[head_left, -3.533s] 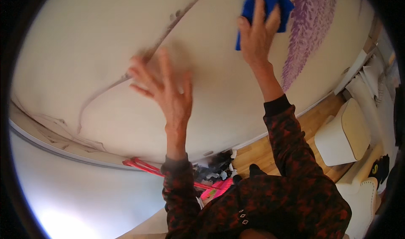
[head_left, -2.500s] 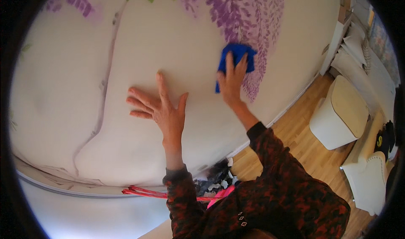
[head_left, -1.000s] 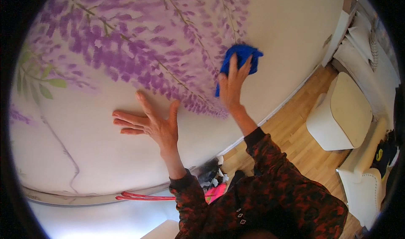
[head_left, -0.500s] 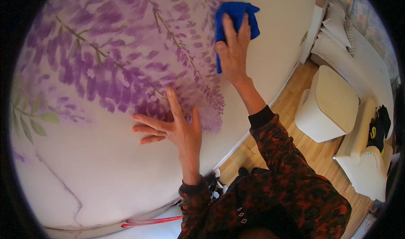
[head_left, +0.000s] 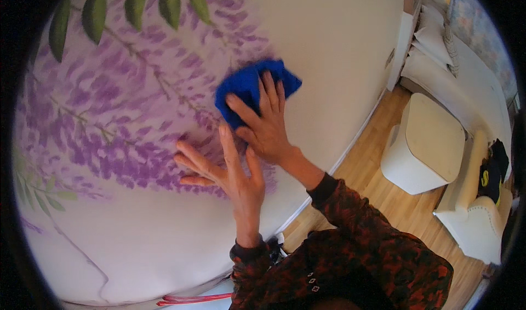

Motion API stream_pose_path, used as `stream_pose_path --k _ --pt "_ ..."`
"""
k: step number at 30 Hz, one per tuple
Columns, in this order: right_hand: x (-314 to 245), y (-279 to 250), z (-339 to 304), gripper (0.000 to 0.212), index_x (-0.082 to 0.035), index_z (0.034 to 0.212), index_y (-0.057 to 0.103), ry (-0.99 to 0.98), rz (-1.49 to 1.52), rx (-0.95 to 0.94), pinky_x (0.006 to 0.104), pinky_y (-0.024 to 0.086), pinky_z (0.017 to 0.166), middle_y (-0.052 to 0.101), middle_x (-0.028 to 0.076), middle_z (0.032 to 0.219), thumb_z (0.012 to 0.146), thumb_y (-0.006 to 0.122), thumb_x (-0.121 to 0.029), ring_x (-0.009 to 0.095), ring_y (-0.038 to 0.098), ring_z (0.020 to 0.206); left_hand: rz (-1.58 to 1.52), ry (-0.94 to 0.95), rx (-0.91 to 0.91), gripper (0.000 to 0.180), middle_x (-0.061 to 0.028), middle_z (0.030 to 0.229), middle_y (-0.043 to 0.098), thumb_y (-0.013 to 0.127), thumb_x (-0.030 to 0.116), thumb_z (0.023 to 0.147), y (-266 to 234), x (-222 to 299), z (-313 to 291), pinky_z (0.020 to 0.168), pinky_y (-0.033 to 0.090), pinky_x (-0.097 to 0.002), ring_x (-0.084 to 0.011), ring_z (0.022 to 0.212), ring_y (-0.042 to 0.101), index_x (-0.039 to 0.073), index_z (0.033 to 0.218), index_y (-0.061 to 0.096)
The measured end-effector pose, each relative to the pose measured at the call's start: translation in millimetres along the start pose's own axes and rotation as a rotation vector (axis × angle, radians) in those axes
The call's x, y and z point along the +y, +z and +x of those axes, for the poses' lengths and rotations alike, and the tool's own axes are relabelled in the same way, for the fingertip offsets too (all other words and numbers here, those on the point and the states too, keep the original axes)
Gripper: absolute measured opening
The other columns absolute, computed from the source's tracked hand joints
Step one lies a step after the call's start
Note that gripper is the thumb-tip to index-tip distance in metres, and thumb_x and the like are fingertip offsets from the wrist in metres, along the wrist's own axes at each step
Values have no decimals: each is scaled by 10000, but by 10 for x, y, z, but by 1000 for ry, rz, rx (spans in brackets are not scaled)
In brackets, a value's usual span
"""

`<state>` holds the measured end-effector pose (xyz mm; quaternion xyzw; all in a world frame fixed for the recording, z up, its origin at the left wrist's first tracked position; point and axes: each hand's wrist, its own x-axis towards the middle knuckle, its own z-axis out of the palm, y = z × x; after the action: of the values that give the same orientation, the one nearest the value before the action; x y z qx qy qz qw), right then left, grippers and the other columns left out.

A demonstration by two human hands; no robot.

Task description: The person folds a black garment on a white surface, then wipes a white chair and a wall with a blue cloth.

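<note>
A blue cloth point(head_left: 240, 90) is pressed against a white wall point(head_left: 159, 233) painted with purple hanging blossoms point(head_left: 118, 96). My right hand point(head_left: 268, 132) holds it there, fingers stretched over the fabric and the cloth's edges sticking out around them. Just below and to the left, my left hand point(head_left: 236, 178) is open, its fingers spread over the lower blossoms and nothing in its grasp. Whether that palm touches the wall I cannot tell. Both wrists come out of dark red-and-black patterned sleeves.
On the wooden floor point(head_left: 375, 192) to the right stands a white rounded stool point(head_left: 424, 143). Beyond it are a cream armchair point(head_left: 471, 228) with a black garment point(head_left: 493, 170) and a bed with pillows point(head_left: 433, 28). Red strips point(head_left: 192, 299) lie low near the wall's bottom.
My right hand has slid the blue cloth down and leftward across the wall, closer to my left hand. Green painted leaves now show at the top as the view has shifted.
</note>
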<state>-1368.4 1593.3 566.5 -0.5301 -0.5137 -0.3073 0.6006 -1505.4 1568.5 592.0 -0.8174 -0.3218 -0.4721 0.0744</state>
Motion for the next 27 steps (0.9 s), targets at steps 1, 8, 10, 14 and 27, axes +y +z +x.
stream_pose_path --k 1,8,10,14,27 --pt "111 -67 237 574 -288 1462 543 -34 -15 11 682 117 1165 306 249 1586 1030 338 -606 468 213 1491 -7 8 -15 664 -347 1635 -64 687 206 912 23 81 87 1050 -120 -782 -579 1483 -147 238 1534 457" --pt "1322 -526 708 584 -225 1563 387 48 -84 144 631 91 1193 220 287 1610 1062 341 -521 475 153 1503 215 -51 29 912 -336 1626 -154 843 372 782 435 395 376 1032 -86 -817 -611 1445 -214 387 1562 372" --pt "1536 -517 428 581 -199 1578 353 162 -56 122 638 72 1194 181 290 1621 1063 381 -468 479 129 1509 280 -45 53 929 -341 1624 -153 845 404 776 447 409 387 1032 -82 -819 -607 1447 -214 382 1568 361" --pt "1445 -377 -287 597 -141 1558 384 248 -8 94 683 65 1175 152 309 1618 1040 450 -431 497 93 1511 282 -70 71 877 -339 1628 -145 799 427 824 549 513 396 1065 -74 -790 -593 1461 -195 307 1578 368" --pt "1890 -744 569 551 -232 1483 516 -15 -75 11 662 76 1180 227 272 1610 1042 398 -539 475 168 1502 232 44 -42 710 -289 1661 -58 701 425 918 1172 1094 672 1094 -116 -749 -530 1503 -151 327 1556 406"
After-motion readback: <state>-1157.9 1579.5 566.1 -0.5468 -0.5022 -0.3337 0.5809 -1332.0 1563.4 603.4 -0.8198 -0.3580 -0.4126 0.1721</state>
